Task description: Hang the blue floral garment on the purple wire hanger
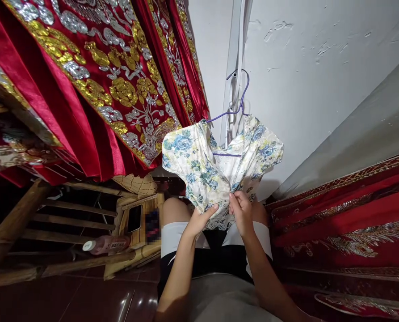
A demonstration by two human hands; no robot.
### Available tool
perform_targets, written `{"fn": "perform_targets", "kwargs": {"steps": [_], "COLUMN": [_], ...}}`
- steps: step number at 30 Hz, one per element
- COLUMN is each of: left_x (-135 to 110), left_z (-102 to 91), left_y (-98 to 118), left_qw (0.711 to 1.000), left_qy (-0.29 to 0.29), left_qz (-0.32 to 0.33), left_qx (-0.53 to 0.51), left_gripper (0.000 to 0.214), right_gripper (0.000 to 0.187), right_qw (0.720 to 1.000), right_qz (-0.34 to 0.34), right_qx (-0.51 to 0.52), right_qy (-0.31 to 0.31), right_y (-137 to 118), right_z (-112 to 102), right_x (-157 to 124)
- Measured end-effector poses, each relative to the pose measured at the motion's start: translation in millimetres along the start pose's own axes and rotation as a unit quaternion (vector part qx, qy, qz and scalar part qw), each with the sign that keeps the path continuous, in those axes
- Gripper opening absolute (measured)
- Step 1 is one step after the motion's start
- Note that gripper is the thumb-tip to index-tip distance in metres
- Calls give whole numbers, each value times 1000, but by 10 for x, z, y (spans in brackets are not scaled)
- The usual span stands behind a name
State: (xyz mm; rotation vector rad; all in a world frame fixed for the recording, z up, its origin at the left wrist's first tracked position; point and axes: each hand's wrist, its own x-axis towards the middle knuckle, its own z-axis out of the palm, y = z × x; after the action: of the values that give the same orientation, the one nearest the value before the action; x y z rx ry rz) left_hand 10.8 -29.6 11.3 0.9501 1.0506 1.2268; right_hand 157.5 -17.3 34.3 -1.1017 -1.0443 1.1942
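Observation:
A white blouse (216, 174) with blue and yellow flowers hangs on a purple wire hanger (243, 96) in front of me. My left hand (201, 220) grips the lower left part of the blouse, thumb on top and the other fingers hidden beneath the cloth. With thumb and fingers pinched at the front, just below the neckline, my right hand (240, 208) holds the edge of the fabric. The blouse's lower end gathers above my lap.
Red velvet cloth with gold and silver sequins (128, 89) hangs at the left. More red embroidered cloth (353, 228) lies at the right. A bamboo seat (139, 255) holds a phone (134, 219) and a pink bottle (107, 244). The white wall (306, 49) stands ahead.

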Motion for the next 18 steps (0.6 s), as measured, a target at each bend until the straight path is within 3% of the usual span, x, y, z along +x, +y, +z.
{"fn": "perform_targets", "kwargs": {"steps": [6,8,10,12,15,16,18], "left_x": [-19,13,51,74,50,31,-1], "left_z": [-2,12,17,26,92,131,224], "left_y": [8,-41,-98,-149,-200,-213,-233], "left_qw": [999,1000,997,977,900,874,859], "left_qy": [-22,4,78,192,339,349,288], "left_qz": [10,11,25,79,249,303,356], "left_qx": [23,15,15,37,112,148,227], "left_gripper": [64,60,53,47,49,50,42], "right_gripper": [47,46,45,43,39,38,35], "right_qw": [997,997,998,999,999,997,993], "right_qz": [6,-4,-12,-10,35,58,100], "right_qx": [-56,-65,-48,-25,3,14,34], "right_qy": [-61,-47,-31,-28,-35,-38,-49], "right_y": [-61,-120,-160,-174,-171,-171,-183], "right_z": [-180,-239,-283,-297,-246,-211,-128], "right_x": [28,50,51,26,-26,-39,-51]}}
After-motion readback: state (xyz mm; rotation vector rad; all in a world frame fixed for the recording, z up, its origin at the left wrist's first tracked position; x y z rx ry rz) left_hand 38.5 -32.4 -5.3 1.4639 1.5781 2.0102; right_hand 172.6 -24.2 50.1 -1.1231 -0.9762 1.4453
